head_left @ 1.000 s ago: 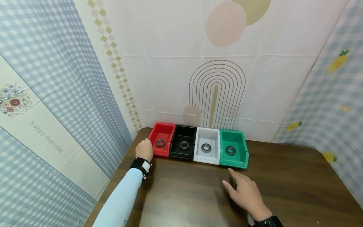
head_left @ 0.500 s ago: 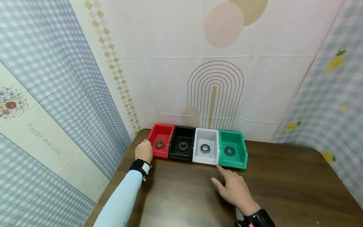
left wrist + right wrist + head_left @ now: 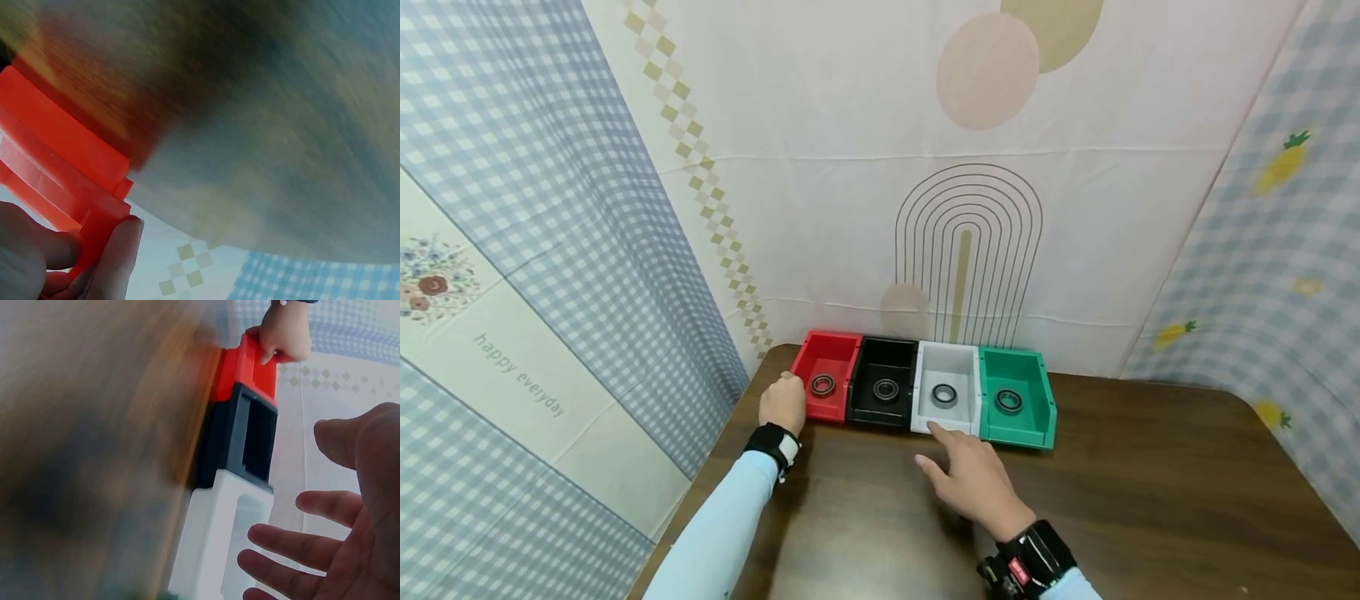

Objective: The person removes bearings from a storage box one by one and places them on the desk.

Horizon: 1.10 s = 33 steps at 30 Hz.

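My left hand (image 3: 783, 403) grips the red bin (image 3: 833, 360), left of the white bin (image 3: 948, 367). My right hand (image 3: 976, 477), fingers spread apart, is at the white bin's front; 1 ring (image 3: 935, 396) lies inside.

A cloth-screened tabletop workspace, with patterned cloths (image 3: 820, 92) hanging around a wooden table (image 3: 1165, 475).

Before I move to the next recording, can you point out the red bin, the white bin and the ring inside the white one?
Red bin (image 3: 829, 358): head view, on its bare interior.
White bin (image 3: 951, 365): head view, on its bare interior.
Ring (image 3: 944, 406): head view, on its near edge.
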Available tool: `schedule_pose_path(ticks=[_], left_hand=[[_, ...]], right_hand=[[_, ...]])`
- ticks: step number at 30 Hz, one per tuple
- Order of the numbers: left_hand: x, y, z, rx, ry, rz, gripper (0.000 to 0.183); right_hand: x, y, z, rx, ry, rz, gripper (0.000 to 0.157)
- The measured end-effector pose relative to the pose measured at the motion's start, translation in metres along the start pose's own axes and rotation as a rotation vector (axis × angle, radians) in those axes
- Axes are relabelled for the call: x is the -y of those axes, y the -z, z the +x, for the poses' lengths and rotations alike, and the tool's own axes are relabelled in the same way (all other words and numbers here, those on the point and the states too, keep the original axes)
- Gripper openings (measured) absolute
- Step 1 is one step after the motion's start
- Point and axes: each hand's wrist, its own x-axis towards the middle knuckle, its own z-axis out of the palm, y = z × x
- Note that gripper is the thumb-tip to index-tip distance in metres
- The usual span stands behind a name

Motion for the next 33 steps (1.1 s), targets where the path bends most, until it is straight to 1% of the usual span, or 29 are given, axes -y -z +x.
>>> schedule_pose_path(ticks=[4,10,16,19,23,29,33], left_hand=[[-0.003,0.001,-0.001,-0.021,-0.040,0.029,0.026],[-0.004,0.001,0.000,-0.072,-0.083,0.059,0.027],[-0.004,-0.001,0.000,-0.090,-0.107,0.062,0.024],[-0.004,-0.004,0.000,-0.095,-0.109,0.065,0.025],[-0.002,-0.008,0.000,-0.109,-0.091,0.078,0.028],[-0.002,-0.007,-0.003,-0.116,-0.087,0.069,0.027],[-0.003,-0.008,-0.004,-0.140,-0.085,0.079,0.026]], right_hand=[[0.013,-0.001,0.010,0.003,0.016,-0.010,0.062],[0.033,-0.007,0.028,0.001,0.071,-0.005,0.062],[0.047,-0.017,0.045,-0.021,0.122,0.006,0.062],[0.053,-0.023,0.053,-0.029,0.155,0.008,0.059],[0.062,-0.032,0.064,-0.015,0.200,0.004,0.056],[0.078,-0.044,0.080,0.001,0.205,-0.048,0.057],[0.084,-0.052,0.090,-0.017,0.233,-0.048,0.058]])
